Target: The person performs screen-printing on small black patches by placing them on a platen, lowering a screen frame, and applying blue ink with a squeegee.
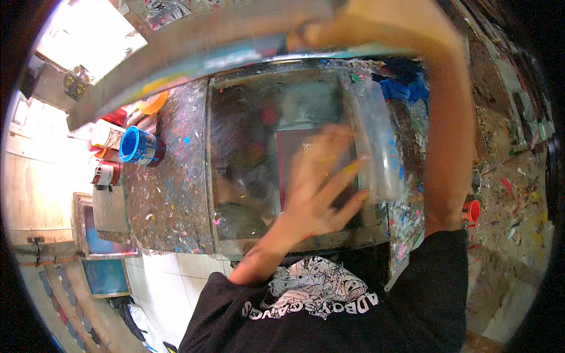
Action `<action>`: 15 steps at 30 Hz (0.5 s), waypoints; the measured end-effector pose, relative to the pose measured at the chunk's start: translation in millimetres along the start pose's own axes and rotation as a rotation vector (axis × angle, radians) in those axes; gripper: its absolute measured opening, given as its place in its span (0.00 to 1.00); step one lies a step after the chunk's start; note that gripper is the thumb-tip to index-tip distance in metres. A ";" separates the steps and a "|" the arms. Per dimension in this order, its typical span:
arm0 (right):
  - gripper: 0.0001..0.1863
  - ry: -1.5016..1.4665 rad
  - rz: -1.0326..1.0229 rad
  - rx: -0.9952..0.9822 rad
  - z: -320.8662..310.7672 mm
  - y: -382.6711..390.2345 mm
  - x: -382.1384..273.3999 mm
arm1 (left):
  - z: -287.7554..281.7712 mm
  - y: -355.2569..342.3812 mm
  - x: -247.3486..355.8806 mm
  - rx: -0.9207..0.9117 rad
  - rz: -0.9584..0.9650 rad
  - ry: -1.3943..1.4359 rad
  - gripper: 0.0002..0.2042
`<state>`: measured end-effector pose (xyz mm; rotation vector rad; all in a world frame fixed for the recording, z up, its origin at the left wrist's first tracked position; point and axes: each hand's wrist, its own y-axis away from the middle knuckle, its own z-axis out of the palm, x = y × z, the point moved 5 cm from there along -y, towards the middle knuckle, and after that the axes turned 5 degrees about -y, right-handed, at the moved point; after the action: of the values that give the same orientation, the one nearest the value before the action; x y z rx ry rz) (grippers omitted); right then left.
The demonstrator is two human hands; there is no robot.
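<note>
My left hand (326,182) is spread open above a dark rectangular sheet (290,144), which has a small pale mark and a pinkish left edge. Motion blurs the hand, and I cannot tell whether it touches the sheet. The sheet lies on a glossy glass panel (241,117) set in the worktable. Across the far side, a long screen-printing frame (194,62) is raised and tilted, smeared by motion. My right arm reaches up the right side, and my right hand (309,36) grips the frame's edge; its fingers are partly blurred.
Left of the panel, the paint-spattered table (176,194) bears a blue paint pot (138,146) and several other tubs. A red cup (471,210) stands at the right. Small framed screens (106,276) lean at lower left. Blue rags (406,88) lie at far right.
</note>
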<state>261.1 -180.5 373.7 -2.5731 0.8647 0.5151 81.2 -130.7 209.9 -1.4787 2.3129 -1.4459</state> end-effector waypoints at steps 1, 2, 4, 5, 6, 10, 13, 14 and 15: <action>0.34 0.062 -0.118 0.056 23.8 14.2 -27.8 | -55.9 12.1 6.8 0.140 -0.109 -0.331 0.35; 0.34 0.138 -0.202 0.120 38.7 48.2 -32.4 | -85.3 10.5 13.9 0.159 -0.181 -0.492 0.34; 0.36 0.281 -0.357 0.257 79.0 117.7 -27.5 | -113.4 20.7 4.7 -0.013 -0.342 -0.648 0.32; 0.36 0.290 -0.316 0.218 104.5 149.1 -18.8 | -115.7 31.9 -7.9 -0.186 -0.412 -0.645 0.31; 0.36 0.274 -0.307 0.183 131.5 168.7 -18.3 | -110.8 62.0 -21.9 -0.370 -0.486 -0.568 0.30; 0.24 0.182 -0.214 0.032 211.1 191.5 7.7 | -51.6 162.9 -50.6 -0.322 -0.382 -0.432 0.24; 0.17 0.123 -0.183 -0.069 235.5 194.9 19.3 | -40.0 189.6 -59.6 -0.284 -0.426 -0.421 0.23; 0.14 0.040 -0.187 -0.124 240.5 195.2 20.4 | -39.3 194.2 -61.3 -0.285 -0.420 -0.418 0.23; 0.14 0.046 -0.182 -0.122 242.3 189.8 26.0 | -38.7 190.5 -60.2 -0.269 -0.406 -0.417 0.23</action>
<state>107.6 -223.1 109.2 -2.7503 0.6227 0.4691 -36.2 -39.5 70.9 -2.1753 2.0841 -0.7775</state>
